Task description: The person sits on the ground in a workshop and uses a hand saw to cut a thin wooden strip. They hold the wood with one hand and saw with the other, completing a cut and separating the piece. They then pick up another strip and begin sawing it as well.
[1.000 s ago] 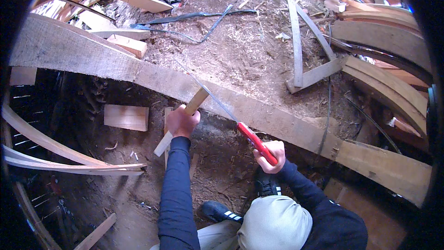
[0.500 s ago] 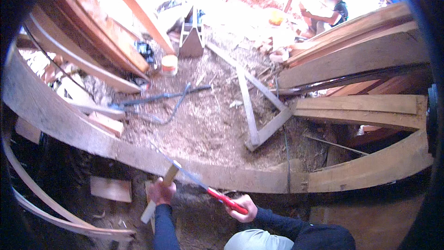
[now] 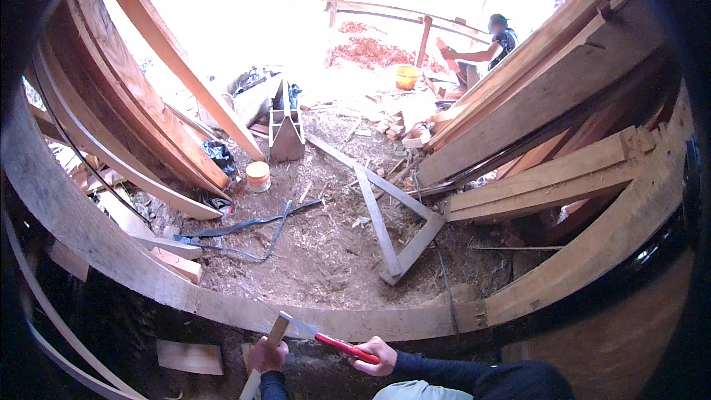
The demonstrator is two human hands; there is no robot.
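Observation:
My right hand (image 3: 379, 358) is closed around the red handle of a hand saw (image 3: 345, 347). The saw's thin blade points to the far left, crosses the top end of a narrow wooden strip (image 3: 277, 331) and reaches over the curved timber beam (image 3: 415, 321). My left hand (image 3: 267, 356) grips that strip, which stands tilted on the near side of the beam. Below this hand a pale length of wood shows, partly hidden; whether it is the same strip I cannot tell.
Beyond the beam lie a triangular wooden frame (image 3: 379, 222), a dark strap (image 3: 252, 228), a lidded tub (image 3: 258, 176) and a wooden tool carrier (image 3: 286, 137). Long planks lean at left and right. A person (image 3: 489, 48) sits far back near a yellow bucket (image 3: 406, 77).
The view has tilted up, so everything sits lower in it. My right hand has brought the saw handle closer to the strip, leaving less blade between them. My left hand keeps its grip.

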